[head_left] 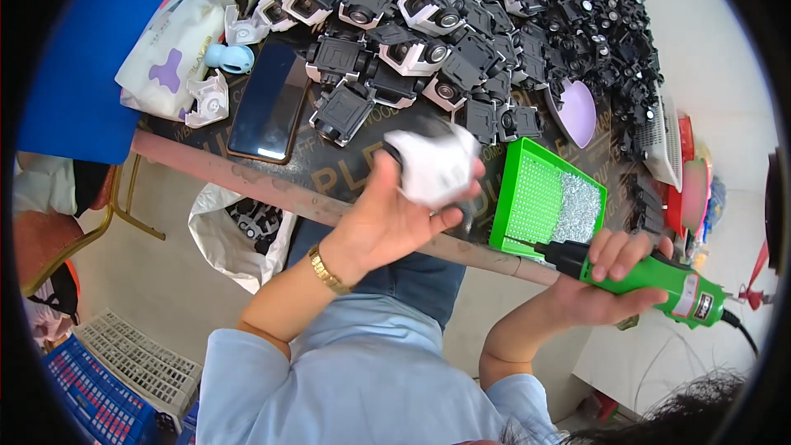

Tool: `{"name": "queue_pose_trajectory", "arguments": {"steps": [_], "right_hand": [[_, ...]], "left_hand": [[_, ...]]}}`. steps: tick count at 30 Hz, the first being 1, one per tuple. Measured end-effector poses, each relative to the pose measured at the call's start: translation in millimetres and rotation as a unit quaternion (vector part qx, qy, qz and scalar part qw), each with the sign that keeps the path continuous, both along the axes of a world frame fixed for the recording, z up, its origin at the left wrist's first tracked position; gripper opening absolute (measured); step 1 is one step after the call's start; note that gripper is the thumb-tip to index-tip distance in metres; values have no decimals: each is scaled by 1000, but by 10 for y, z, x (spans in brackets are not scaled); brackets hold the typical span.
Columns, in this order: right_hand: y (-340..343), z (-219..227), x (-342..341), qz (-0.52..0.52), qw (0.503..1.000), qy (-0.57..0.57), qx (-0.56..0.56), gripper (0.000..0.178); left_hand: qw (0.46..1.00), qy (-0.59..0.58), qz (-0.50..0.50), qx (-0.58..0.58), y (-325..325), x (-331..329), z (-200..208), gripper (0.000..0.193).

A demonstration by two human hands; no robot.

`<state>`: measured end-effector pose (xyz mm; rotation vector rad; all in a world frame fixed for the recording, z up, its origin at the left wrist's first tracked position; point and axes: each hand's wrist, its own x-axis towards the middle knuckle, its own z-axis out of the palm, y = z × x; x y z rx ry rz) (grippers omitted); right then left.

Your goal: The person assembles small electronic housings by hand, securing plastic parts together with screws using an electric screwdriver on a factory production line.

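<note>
My left hand (387, 218) is raised over the table's front edge, its fingers round a white plastic housing (441, 166) that is smeared by motion. A black part shows at the housing's upper edge. In my right hand (618, 268) lies a green electric screwdriver (688, 290), its black nose and thin bit pointing left. The bit's tip is at the near rim of a green perforated tray (517, 189). Small silvery screws (581, 206) are heaped in the tray's right part. Beyond my left hand, several black-and-white housings (342, 111) are piled up.
A dark phone (268, 103) lies left on the table, near a white soft pack (169, 58). Small black parts (593, 25) form a heap at the far right, by a purple dish (574, 111). Below the edge hangs a white bag (222, 235). A cord (741, 330) trails from the screwdriver.
</note>
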<state>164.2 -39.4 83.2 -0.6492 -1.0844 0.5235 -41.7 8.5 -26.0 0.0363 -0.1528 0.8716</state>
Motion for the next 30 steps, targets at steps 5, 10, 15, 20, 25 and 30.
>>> {"name": "queue_pose_trajectory", "arguments": {"steps": [5, 10, 15, 20, 25, 30], "right_hand": [[54, -159, -101, 78, 995, -33, -48, 62], [136, -133, -253, 61, 974, -120, -185, 67], [181, -117, -25, 169, 942, -238, -165, 80], [8, -182, -61, 212, 943, -73, -244, 71], [-40, -150, -128, 111, 960, -38, -256, 64], [-42, -150, -25, 130, 944, -50, -300, 62]], "left_hand": [[996, -3, -27, -88, -155, 89, 68, 75], [996, 59, -62, -30, -191, 179, 308, 71], [911, 356, -36, 205, -209, 143, 487, 67], [772, 445, 129, 436, -91, 86, 569, 71], [679, 558, 182, 442, -221, 56, 594, 56], [686, 441, 388, 430, -197, 200, 481, 39]]}}
